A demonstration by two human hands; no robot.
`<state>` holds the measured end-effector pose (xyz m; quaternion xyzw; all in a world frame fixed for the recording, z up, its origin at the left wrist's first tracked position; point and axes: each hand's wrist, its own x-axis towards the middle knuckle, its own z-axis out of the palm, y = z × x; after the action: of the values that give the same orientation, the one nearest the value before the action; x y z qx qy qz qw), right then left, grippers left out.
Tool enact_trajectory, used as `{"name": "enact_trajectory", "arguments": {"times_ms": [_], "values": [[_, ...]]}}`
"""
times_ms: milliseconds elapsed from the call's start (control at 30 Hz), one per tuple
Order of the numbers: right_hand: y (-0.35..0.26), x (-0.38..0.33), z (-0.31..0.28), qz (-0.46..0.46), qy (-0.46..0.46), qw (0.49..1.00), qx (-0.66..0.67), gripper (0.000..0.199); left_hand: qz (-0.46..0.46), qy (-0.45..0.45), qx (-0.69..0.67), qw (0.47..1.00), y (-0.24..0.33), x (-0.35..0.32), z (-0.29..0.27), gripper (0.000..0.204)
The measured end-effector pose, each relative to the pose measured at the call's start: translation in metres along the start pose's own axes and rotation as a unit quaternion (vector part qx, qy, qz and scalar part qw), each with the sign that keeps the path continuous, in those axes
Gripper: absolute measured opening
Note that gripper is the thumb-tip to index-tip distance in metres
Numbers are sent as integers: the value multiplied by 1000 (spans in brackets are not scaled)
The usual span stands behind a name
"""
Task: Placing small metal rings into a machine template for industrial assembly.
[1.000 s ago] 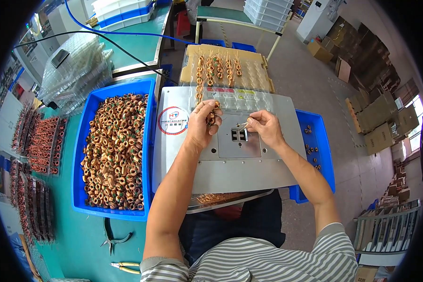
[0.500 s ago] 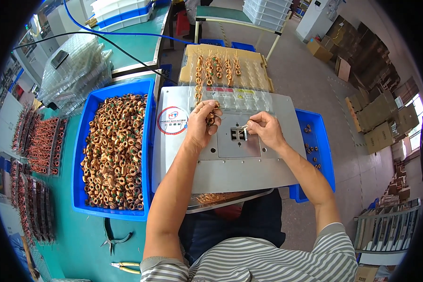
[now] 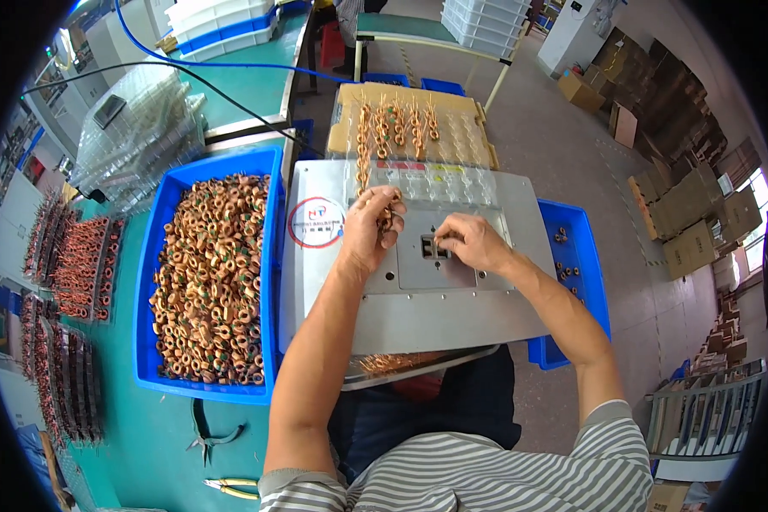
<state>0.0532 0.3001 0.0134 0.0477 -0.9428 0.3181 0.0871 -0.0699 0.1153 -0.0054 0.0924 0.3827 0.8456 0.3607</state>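
My left hand (image 3: 369,229) is closed around several copper-wound ring coils (image 3: 394,205), held above the metal top of a machine (image 3: 452,320). My right hand (image 3: 478,244) pinches a small coil at the square opening (image 3: 427,247) in that top; the fingers hide most of the coil. Just beyond the hands lies a clear plastic tray (image 3: 469,184) with moulded pockets. Rows of ring coils (image 3: 398,126) with their wire leads upward fill its left part.
A blue bin (image 3: 269,363) heaped with ring coils stands at my left. Another blue bin (image 3: 602,294) on the right holds a few. Cutting pliers (image 3: 203,433) and yellow-handled pliers (image 3: 230,486) lie on the green table (image 3: 141,435). Filled trays (image 3: 85,264) stand far left.
My right hand has come down and left, its fingertips now over the opening with the coil. My left hand stays nearly in place with its coils. The whole view has shifted slightly.
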Motion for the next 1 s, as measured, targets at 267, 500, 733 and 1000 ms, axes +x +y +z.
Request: {"name": "enact_trajectory", "arguments": {"times_ms": [267, 500, 733, 1000], "values": [[5, -3, 16, -99, 17, 993, -68, 9, -22, -14, -43, 999, -2, -1, -8, 18], [0, -3, 17, -105, 36, 990, -84, 15, -58, -19, -86, 994, 4, 0, -10, 18], [1, -9, 19, -113, 60, 988, -88, 15, -57, -40, -87, 994, 0, 2, -12, 19], [9, -20, 22, -80, 61, 992, -71, 10, -52, -73, -113, 989, -8, 9, -17, 20]]}}
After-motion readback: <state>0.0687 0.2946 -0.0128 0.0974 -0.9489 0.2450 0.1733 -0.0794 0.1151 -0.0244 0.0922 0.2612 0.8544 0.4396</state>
